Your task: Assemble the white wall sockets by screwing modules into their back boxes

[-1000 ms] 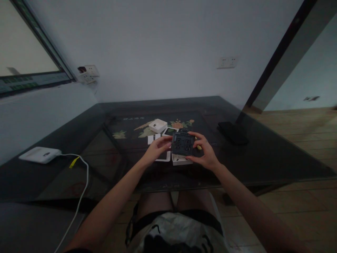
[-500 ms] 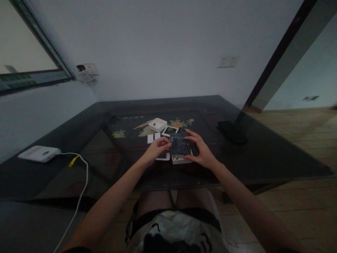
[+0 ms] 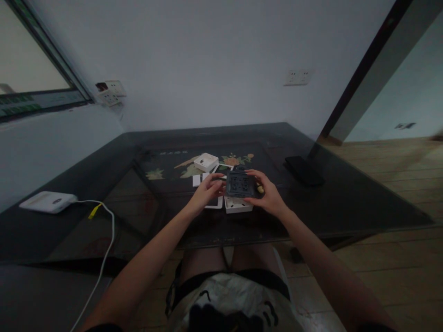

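Observation:
A dark grey wall socket (image 3: pixel 240 183), its face marked with two groups of slots, is held up over the table. My right hand (image 3: pixel 269 193) grips its right side, thumb at the lower edge and fingers at the upper corner. At the left edge, my left hand (image 3: pixel 208 191) closes with bent fingers and thumb; its fingertips are partly hidden. Just below the socket sits an open white box (image 3: pixel 238 206). A white frame (image 3: pixel 218 204) lies partly under my left hand, and a small white plate (image 3: pixel 196 180) is beyond it.
Another white box (image 3: pixel 206 162) stands farther back on the dark table (image 3: pixel 166 221). To the right lies a black case-like object (image 3: pixel 303 170). A white device (image 3: pixel 49 202) with a white cable (image 3: pixel 113 226) is at the left. Wall outlets (image 3: pixel 298 77) are on the back wall.
The socket has turned in my hands and tilted, its face now wider across. My right fingers have shifted along its edge, and the view has moved slightly.

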`<state>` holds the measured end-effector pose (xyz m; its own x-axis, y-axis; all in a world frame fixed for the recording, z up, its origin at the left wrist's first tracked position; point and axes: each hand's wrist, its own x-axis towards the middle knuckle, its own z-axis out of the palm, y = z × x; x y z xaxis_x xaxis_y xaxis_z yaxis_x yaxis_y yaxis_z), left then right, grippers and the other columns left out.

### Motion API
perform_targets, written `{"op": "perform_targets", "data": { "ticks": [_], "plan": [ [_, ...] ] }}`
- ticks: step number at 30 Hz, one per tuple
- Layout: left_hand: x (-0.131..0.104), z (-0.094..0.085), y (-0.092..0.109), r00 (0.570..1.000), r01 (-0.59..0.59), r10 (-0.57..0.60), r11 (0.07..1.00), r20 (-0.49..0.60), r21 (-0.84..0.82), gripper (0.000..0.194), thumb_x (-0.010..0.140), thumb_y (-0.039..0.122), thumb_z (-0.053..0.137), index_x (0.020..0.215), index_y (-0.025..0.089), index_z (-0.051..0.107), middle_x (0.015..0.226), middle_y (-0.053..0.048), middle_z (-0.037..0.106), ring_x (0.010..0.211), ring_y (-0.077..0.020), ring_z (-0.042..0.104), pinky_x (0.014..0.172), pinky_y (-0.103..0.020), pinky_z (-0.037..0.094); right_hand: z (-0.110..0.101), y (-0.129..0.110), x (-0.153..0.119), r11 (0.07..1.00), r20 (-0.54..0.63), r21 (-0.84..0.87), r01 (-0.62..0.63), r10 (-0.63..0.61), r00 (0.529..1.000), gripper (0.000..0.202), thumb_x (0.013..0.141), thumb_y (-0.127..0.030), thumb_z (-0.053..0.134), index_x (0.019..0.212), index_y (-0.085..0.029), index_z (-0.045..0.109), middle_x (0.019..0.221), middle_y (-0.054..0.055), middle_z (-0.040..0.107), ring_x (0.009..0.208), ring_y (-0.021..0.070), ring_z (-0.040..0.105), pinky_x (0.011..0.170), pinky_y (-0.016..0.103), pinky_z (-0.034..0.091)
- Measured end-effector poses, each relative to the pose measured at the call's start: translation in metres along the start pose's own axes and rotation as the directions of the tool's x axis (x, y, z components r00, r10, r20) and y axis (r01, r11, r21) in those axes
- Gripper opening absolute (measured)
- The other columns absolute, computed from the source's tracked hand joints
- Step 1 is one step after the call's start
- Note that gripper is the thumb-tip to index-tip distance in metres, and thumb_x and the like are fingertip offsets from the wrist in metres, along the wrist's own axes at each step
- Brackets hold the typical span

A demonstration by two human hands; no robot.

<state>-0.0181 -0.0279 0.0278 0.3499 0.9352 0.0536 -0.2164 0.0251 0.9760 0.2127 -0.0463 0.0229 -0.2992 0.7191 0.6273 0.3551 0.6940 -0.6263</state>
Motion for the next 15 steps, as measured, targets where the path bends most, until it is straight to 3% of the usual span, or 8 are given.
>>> {"op": "perform_targets", "data": {
  "ticks": [4,7,11,15],
  "plan": [
    [0.006,-0.008,-0.006,0.991,-0.097,0.109,0.985,-0.075,0.146,0.035,0.078,0.036,0.065,0.105,0.017,0.054,0.095,-0.005,0.066,0.088,-0.0162,0.064,0.090,-0.036,0.046,-0.002,0.005,0.003,0.974,-0.128,0.167,-0.155,0.177,0.976,0.059,0.066,-0.035,0.076,0.117,-0.024,0.048,0.123,0.009,0.051,0.118,0.0268,0.050,0.103,0.044,0.040],
    [0.010,-0.015,-0.013,0.990,-0.121,0.137,0.918,-0.014,0.378,0.032,0.078,0.034,0.063,0.103,0.015,0.056,0.103,-0.009,0.064,0.099,-0.0206,0.060,0.094,-0.039,0.044,-0.005,0.008,0.004,0.937,-0.132,0.239,-0.253,0.290,0.948,0.055,0.065,-0.037,0.076,0.112,-0.024,0.050,0.119,0.008,0.052,0.115,0.0263,0.052,0.102,0.044,0.041],
    [0.006,-0.020,-0.016,0.988,-0.116,0.035,0.803,0.149,0.584,0.045,0.079,0.037,0.061,0.118,0.016,0.053,0.126,-0.013,0.055,0.117,-0.0246,0.052,0.102,-0.043,0.038,-0.009,0.009,0.002,0.914,-0.037,0.247,-0.323,0.342,0.939,0.052,0.065,-0.036,0.076,0.109,-0.023,0.052,0.116,0.007,0.054,0.112,0.0252,0.054,0.101,0.044,0.041],
    [-0.003,-0.017,-0.008,0.963,-0.178,-0.024,0.688,0.268,0.703,0.074,0.072,0.041,0.070,0.136,0.018,0.040,0.142,-0.014,0.041,0.131,-0.0274,0.038,0.111,-0.043,0.027,-0.011,0.006,0.000,0.918,0.136,0.208,-0.336,0.313,0.940,0.052,0.065,-0.034,0.076,0.110,-0.023,0.053,0.116,0.006,0.055,0.109,0.0238,0.055,0.101,0.044,0.040]
  ]
}}
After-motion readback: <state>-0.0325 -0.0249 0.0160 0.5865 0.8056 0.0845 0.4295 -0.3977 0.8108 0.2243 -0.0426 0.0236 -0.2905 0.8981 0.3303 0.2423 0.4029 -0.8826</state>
